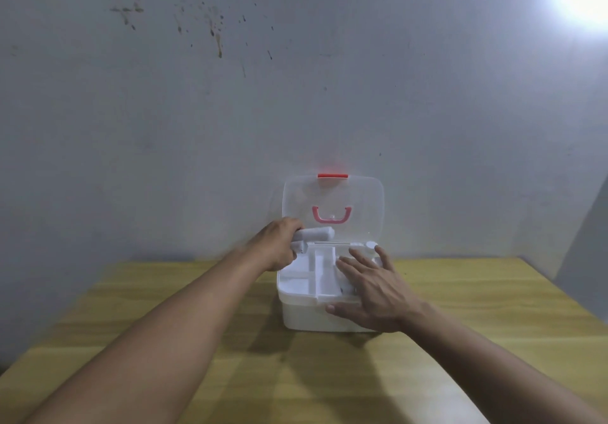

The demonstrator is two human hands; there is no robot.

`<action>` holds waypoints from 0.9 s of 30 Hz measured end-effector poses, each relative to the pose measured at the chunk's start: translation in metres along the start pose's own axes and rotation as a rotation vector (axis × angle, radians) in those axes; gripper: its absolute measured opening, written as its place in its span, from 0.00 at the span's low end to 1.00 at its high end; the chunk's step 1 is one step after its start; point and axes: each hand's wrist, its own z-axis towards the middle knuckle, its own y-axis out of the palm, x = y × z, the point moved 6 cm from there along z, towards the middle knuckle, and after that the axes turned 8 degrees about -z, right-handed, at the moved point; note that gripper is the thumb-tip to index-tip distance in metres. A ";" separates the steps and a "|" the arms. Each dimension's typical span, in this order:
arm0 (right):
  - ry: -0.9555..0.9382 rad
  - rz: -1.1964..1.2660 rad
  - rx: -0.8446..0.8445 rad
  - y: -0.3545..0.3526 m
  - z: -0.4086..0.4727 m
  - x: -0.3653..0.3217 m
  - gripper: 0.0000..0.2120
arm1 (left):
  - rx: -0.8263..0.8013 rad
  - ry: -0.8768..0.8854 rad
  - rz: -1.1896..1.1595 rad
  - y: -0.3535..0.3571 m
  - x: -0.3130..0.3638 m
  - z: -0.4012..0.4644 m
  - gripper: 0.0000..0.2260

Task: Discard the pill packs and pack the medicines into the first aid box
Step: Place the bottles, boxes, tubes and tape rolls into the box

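Here, head view only. White plastic first aid box (324, 320) at mid-table on the yellow wooden table (164, 325), clear hinged lid (362, 206) with pink handle raised upright at the box's far side, against the grey wall. Left hand (279, 246) at the box's far-left corner, closed around a white cylindrical roll (317, 233), probably a bandage, held just above the white divided tray (306, 279); likely mid-placement into a compartment. Right hand (371, 288) open, palm down, fingers spread over the box's right half, thumb on the front rim; apparently steadying the box. Small white round cap (371, 244) beyond the right fingertips. Contents under the right palm hidden. No pill packs visible anywhere. Motion blur on the left hand; second white item below the roll indistinct.
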 end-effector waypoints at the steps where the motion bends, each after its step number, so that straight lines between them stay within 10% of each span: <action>1: 0.003 0.001 0.005 0.000 0.000 0.000 0.47 | 0.007 0.004 0.007 0.004 0.000 0.002 0.09; 27: 0.002 0.016 0.019 -0.001 -0.002 -0.001 0.44 | 0.230 0.096 -0.136 0.001 -0.010 0.008 0.14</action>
